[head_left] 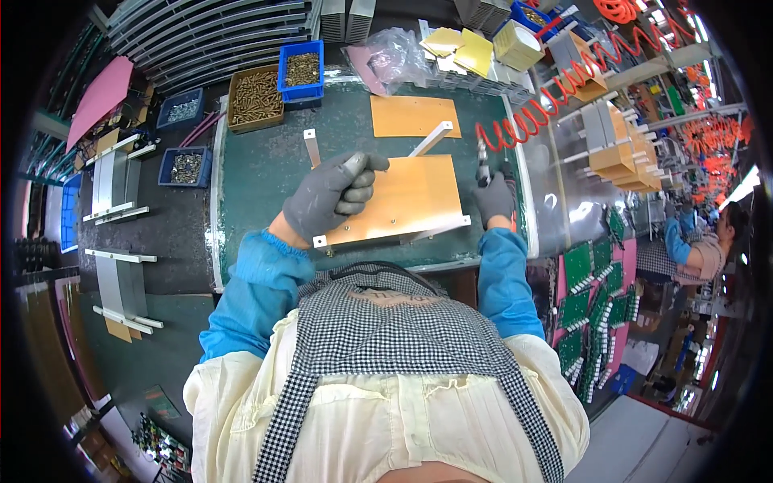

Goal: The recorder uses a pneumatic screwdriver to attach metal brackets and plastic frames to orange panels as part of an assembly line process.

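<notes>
An orange panel (419, 193) with white posts at its corners lies on the green bench in front of me. My left hand (330, 197), in a grey glove, is closed in a fist over the panel's left side. Whatever its curled fingers hold, if anything, is hidden. At the panel's right, my right hand (494, 200), also gloved, grips an air screwdriver (483, 165). A red coiled hose (523, 121) runs from the tool toward the upper right. One white post (432, 138) leans up from the panel's far edge, and another white post (312, 146) stands at the far left corner.
Beyond the panel lies a flat orange sheet (415, 117). A box of brass-coloured screws (255, 98) and a blue bin of small hardware (302, 68) stand at the back left. Green circuit boards (578, 266) lie at the right. A co-worker (700, 245) is farther right.
</notes>
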A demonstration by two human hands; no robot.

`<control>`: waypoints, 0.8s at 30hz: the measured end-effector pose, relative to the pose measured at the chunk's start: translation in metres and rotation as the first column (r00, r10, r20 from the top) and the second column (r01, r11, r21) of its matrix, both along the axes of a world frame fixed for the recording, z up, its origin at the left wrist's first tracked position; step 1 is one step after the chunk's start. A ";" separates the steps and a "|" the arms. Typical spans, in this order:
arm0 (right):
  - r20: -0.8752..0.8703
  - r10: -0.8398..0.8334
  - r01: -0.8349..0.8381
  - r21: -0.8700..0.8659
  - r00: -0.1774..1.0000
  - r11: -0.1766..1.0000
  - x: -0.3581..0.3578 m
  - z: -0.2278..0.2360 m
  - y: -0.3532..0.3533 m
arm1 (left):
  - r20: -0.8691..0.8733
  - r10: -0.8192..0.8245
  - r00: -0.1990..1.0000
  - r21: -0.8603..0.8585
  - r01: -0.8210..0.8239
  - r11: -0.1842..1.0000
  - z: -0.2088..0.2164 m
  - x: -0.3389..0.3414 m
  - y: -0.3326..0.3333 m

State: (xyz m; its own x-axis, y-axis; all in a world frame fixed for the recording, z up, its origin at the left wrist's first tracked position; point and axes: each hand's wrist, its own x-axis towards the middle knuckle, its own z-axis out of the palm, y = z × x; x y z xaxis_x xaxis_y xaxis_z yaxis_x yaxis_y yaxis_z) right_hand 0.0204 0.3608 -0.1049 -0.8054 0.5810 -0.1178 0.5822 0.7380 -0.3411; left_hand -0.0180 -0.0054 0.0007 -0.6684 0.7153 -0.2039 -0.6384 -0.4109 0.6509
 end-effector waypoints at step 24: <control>0.326 0.395 0.500 -0.703 0.859 -0.506 -0.034 -0.057 -0.059 | 0.197 -0.248 0.948 -0.494 0.315 0.811 -0.167 0.014 -0.062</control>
State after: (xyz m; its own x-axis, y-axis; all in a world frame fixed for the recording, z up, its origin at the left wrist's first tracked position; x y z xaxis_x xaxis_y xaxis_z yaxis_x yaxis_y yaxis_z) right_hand -0.0139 0.3023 -0.1623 -0.3881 -0.7026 -0.5964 0.9074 -0.4047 -0.1136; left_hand -0.0035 -0.0674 -0.1665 -0.4011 0.6377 -0.6576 -0.7591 0.1705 0.6283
